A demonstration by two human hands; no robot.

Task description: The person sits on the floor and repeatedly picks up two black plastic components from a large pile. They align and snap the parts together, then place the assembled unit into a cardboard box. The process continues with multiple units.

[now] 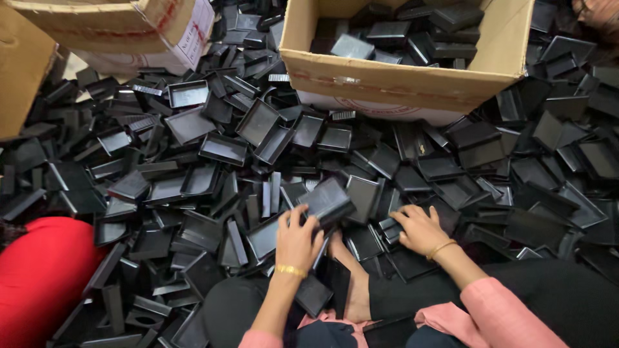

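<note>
Head view, looking straight down on a floor buried in small black plastic trays [222, 148], heaped edge over edge, hardly a bare patch anywhere. Top centre, an open cardboard box [393, 80] half full of the same black pieces, its near wall cutting across the upper middle of the frame. Top left, a second cardboard box [129, 29], tipped, and at the far left edge a brown cardboard flap [19, 71]. Lower left, a red cloth shape [42, 274] pushing into the heap. Open room only in the lap at bottom centre, hemmed in by trays on three sides.

Left hand [298, 240], centre bottom, gold bangle [291, 270] at the wrist, fingers curled up and closed around the lower end of a black lidded case [327, 201]. Case tilted, sticking out up and to the right past the fingertips, its far end over the pile.

Right hand [420, 229], just right of centre, a thin bangle at its wrist too, palm down, fingers bent and pressed onto small black pieces [390, 229] at its left side; whether anything is actually pinched, cannot tell. Case and right hand near, not touching. Pink sleeve [496, 309] running off lower right, dark trousers [567, 290] beneath.
</note>
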